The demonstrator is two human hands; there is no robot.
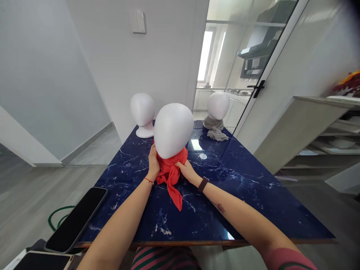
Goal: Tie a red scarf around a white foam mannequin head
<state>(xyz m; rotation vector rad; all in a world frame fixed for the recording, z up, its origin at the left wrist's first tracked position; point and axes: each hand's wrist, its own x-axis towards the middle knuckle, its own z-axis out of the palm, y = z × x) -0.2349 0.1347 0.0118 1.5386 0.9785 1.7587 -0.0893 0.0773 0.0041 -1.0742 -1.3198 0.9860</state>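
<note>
Item: red scarf [172, 176] circling mannequin head [173, 129] neck. My left hand [153, 162] at 9 o'clock, right hand [187, 170] at 3 o'clock, both pinching knot, keeping wrap snug; tail hanging toward 6.

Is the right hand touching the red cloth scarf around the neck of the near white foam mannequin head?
Touching. The head view shows the right hand gripping the red cloth scarf at its knot, fingers pressed into the fabric.
</note>
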